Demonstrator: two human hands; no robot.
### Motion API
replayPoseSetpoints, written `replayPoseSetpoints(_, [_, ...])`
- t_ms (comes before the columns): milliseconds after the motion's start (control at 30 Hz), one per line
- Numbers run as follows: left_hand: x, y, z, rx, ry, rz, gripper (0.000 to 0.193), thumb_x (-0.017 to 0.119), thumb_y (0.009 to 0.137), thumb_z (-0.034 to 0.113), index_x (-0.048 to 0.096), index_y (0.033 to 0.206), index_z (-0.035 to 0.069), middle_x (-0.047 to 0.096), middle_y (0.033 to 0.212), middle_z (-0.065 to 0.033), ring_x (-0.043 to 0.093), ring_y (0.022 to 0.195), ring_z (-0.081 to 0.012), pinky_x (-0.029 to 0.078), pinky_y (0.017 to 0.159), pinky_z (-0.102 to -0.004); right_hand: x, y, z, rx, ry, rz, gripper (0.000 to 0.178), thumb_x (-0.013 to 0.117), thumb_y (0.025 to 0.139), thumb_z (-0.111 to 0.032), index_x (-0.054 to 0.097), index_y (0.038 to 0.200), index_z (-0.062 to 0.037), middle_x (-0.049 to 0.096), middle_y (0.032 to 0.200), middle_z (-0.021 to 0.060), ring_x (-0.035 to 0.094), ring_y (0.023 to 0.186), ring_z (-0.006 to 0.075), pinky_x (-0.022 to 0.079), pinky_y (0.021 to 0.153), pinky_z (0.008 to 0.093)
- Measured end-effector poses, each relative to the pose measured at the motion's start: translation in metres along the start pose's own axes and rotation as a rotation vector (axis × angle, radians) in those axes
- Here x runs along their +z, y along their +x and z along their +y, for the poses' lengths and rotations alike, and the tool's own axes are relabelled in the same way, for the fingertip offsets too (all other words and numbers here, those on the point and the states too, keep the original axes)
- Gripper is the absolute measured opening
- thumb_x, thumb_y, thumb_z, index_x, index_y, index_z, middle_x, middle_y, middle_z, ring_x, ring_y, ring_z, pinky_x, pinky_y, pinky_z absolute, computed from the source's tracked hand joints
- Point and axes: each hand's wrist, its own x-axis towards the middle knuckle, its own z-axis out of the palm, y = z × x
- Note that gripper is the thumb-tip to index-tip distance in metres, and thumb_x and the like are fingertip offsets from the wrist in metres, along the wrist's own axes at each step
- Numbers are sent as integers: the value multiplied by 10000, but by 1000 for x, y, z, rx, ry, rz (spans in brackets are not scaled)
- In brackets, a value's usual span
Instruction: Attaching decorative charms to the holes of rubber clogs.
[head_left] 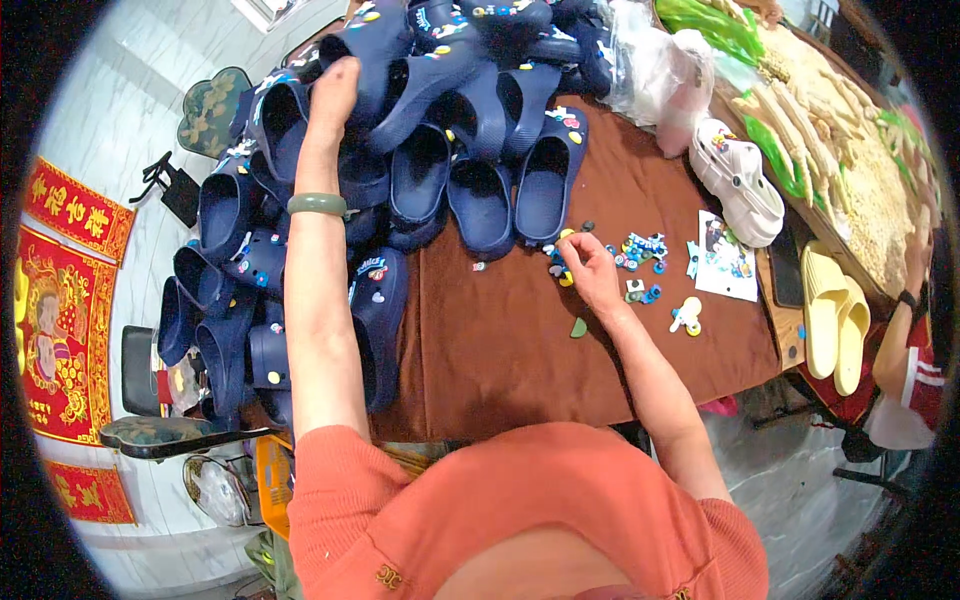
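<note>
At the upper left, my left hand [335, 92] is closed on the side of a navy clog [372, 45] in a large heap; its fingertips are partly hidden. My right hand [592, 268] is over the brown cloth, with thumb and fingers pinched together on a small shoe charm among blue, yellow and white ones. More charms [640, 250] lie scattered just right of it. A navy clog [545, 185] with charms on its strap lies just beyond my right hand. A green half-round piece [578, 327] and a white-and-yellow charm [686, 316] rest nearer to me.
A printed card [726, 258] with charms on it lies to the right, near a white clog [738, 185] and a dark phone-like slab [785, 262]. Yellow slippers [835, 310] sit at the right edge. Clear plastic bags [660, 80] lie behind. Another person's arm [905, 300] shows at far right.
</note>
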Motion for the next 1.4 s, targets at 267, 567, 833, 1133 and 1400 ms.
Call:
replayPoseSetpoints(267, [34, -37, 2, 213, 1051, 385, 379, 567, 872, 387, 668, 1015, 51, 659, 1054, -162, 597, 1037, -311, 446, 891, -406, 2, 7, 5, -125, -53, 23, 174, 642, 878, -172, 634, 886, 1, 631, 796, 69, 586, 729, 135, 466, 671, 273])
replayPoseSetpoints(567, [197, -163, 92, 1, 320, -971, 633, 371, 921, 546, 663, 986, -12, 630, 1012, -257, 596, 986, -413, 454, 898, -452, -7, 11, 8, -69, 107, 136, 155, 618, 904, -157, 630, 902, -3, 625, 787, 12, 570, 700, 80, 463, 639, 240])
replayPoseSetpoints(833, [265, -162, 68, -399, -13, -868, 561, 546, 870, 441, 565, 1211, -4, 592, 1199, -143, 557, 1068, -286, 427, 921, -351, -23, 15, -10, -88, 338, 345, 133, 576, 939, -144, 602, 943, -14, 592, 820, -32, 529, 762, 37, 432, 669, 196])
replayPoseSetpoints(1133, [175, -175, 141, -538, -957, -901, 366, 609, 898, 282, 589, 1166, 33, 600, 1031, -7, 531, 857, -69, 437, 769, -236, -44, 28, -19, -9, 605, 424, 531, 367, 995, -449, 438, 1307, -25, 469, 1305, 107, 454, 1205, 212, 346, 1003, 345])
replayPoseSetpoints(1400, [62, -284, 136, -479, -576, -876, 519, 576, 904, 258, 438, 1308, -38, 532, 1254, -135, 485, 1149, -246, 326, 1035, -367, -32, 12, -34, 39, 737, 127, 649, 329, 973, -542, 315, 1402, -56, 403, 1378, 107, 396, 1273, 205, 309, 1038, 364])
